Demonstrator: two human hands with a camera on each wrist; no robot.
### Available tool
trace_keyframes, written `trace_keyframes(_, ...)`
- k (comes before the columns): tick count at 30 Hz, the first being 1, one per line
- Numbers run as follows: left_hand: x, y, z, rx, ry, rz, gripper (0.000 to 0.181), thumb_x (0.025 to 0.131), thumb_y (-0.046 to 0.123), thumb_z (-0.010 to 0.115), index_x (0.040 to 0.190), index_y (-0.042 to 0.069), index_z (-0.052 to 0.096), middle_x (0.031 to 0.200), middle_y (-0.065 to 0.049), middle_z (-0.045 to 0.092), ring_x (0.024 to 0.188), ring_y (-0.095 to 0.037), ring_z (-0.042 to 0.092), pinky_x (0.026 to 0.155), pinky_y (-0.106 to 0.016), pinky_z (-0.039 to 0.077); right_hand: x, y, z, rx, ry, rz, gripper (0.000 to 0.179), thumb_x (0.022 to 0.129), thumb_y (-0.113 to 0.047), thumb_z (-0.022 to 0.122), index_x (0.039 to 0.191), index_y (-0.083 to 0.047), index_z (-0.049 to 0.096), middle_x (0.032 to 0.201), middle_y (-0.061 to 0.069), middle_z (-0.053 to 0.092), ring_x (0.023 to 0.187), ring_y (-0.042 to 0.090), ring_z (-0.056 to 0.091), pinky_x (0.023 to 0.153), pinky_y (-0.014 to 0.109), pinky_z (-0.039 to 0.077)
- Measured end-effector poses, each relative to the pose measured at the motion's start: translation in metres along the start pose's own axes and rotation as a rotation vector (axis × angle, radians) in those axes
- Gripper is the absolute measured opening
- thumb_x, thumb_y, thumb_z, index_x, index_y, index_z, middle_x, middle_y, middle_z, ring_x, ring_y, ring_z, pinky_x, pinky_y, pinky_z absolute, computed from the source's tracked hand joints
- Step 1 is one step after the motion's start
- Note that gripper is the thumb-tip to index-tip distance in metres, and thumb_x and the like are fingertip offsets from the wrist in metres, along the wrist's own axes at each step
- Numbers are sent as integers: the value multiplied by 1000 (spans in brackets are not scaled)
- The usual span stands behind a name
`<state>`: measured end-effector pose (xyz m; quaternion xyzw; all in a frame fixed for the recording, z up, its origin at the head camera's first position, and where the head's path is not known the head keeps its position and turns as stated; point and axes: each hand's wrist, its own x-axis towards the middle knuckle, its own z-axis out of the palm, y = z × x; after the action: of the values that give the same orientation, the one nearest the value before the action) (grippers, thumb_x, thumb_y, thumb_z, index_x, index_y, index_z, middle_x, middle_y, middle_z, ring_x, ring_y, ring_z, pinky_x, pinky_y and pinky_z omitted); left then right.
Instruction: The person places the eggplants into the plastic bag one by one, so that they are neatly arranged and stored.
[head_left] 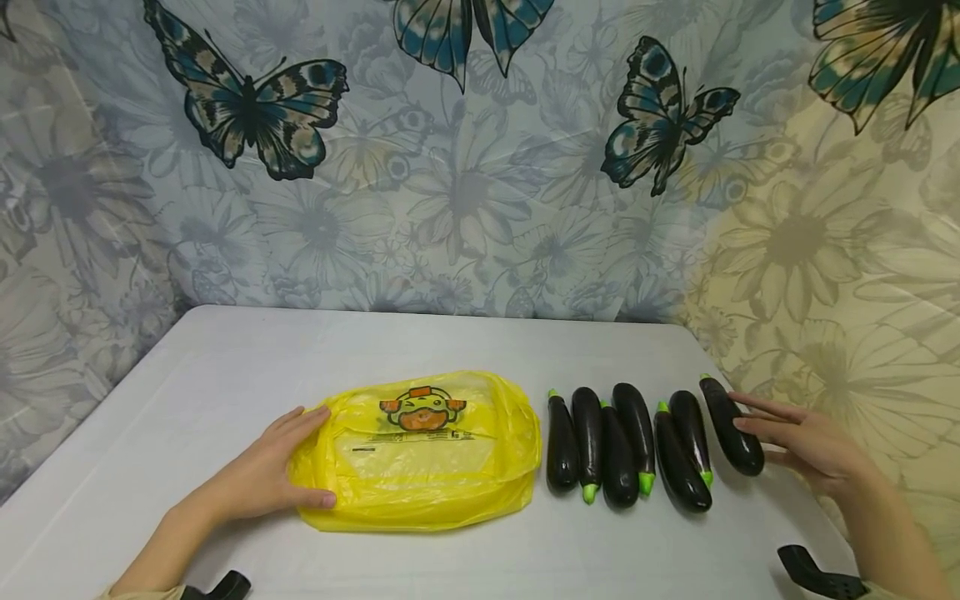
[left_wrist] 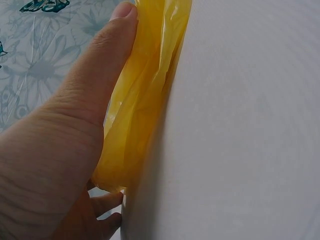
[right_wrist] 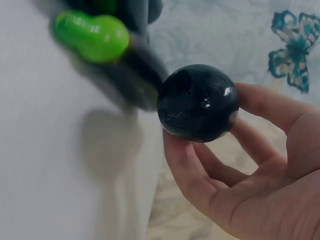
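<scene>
My left hand (head_left: 262,471) lies spread over the left end of a yellow plastic bag (head_left: 420,492) with a cartoon duck print. In the left wrist view the thumb (left_wrist: 95,75) runs straight along the bag's yellow film (left_wrist: 145,100), with other fingertips at its lower end. At the right, my right hand (head_left: 813,446) pinches a dark, glossy eggplant (head_left: 731,429) between thumb and fingers, its green tip pointing away from me. The right wrist view shows this eggplant (right_wrist: 197,102) end-on in the fingers, at the table's edge.
Several more eggplants (head_left: 591,437) lie in a row between the bag and my right hand, with green tips facing either way. The white table (head_left: 247,358) ends at a patterned cloth wall (head_left: 450,200) with butterflies.
</scene>
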<state>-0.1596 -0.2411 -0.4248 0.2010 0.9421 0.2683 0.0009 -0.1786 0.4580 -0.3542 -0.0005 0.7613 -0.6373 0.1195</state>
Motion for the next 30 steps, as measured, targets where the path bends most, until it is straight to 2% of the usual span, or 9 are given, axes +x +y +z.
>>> trace_keyframes(6, 0, -1, 0, -2, 1, 4, 117, 65, 73, 75, 151, 4, 37, 154, -18, 34, 139, -47, 21, 103, -71, 23, 0, -8, 20, 92, -24, -55, 41, 98, 2, 55, 134, -16, 64, 120, -14, 64, 104, 7, 63, 77, 32, 55)
trace_keyframes(12, 1, -1, -1, -6, 5, 4, 117, 65, 73, 75, 151, 3, 37, 153, -19, 34, 139, -48, 22, 104, -70, 23, 1, -16, 47, 144, 29, -79, 40, 98, 1, 57, 133, -15, 65, 120, -13, 64, 103, 6, 62, 76, 33, 56)
trace_keyframes(15, 1, 0, -1, -9, 8, 7, 117, 64, 73, 76, 150, 3, 37, 152, -20, 35, 138, -48, 22, 104, -70, 23, 2, -20, 63, 152, 40, -76, 40, 98, 0, 58, 135, -15, 63, 125, -16, 58, 106, 6, 60, 78, 32, 55)
trace_keyframes(20, 0, 1, -1, -18, 2, 2, 117, 64, 72, 76, 150, 3, 37, 153, -20, 34, 139, -48, 21, 104, -70, 23, 4, -26, 89, 172, 50, -34, 42, 98, -7, 61, 139, -17, 59, 142, -1, 39, 109, 4, 55, 81, 29, 51)
trace_keyframes(22, 0, 2, -1, -21, 1, 2, 117, 65, 72, 77, 150, 3, 37, 153, -20, 34, 139, -48, 21, 104, -70, 22, 5, -30, 99, 191, 47, -33, 42, 98, -8, 62, 139, -17, 60, 138, 2, 43, 105, 6, 56, 82, 30, 51)
trace_keyframes(25, 1, 3, -1, -27, 0, 4, 117, 65, 71, 77, 150, 2, 37, 152, -21, 34, 139, -48, 20, 104, -70, 21, 7, -35, 112, 230, 42, -42, 42, 97, -6, 62, 137, -17, 61, 112, -3, 58, 97, 11, 59, 83, 32, 51)
trace_keyframes(27, 0, 3, -1, -33, 3, 6, 117, 65, 70, 78, 150, 1, 37, 152, -21, 34, 139, -48, 20, 104, -70, 21, 9, -38, 121, 233, 41, -44, 43, 96, -7, 63, 138, -17, 60, 99, -3, 60, 91, 13, 59, 83, 33, 51)
trace_keyframes(28, 0, 3, -1, -35, 3, 5, 117, 64, 70, 78, 150, 1, 37, 152, -21, 33, 139, -48, 19, 104, -71, 21, 10, -39, 126, 235, 46, -39, 44, 96, -7, 64, 139, -17, 60, 101, -2, 59, 90, 13, 60, 84, 34, 51)
trace_keyframes(30, -1, 2, -1, -38, 3, 4, 117, 65, 70, 78, 150, 1, 36, 153, -21, 33, 139, -48, 18, 104, -71, 21, 11, -42, 135, 209, 40, -31, 48, 96, -10, 65, 142, -16, 55, 121, 3, 53, 97, 12, 59, 87, 35, 49)
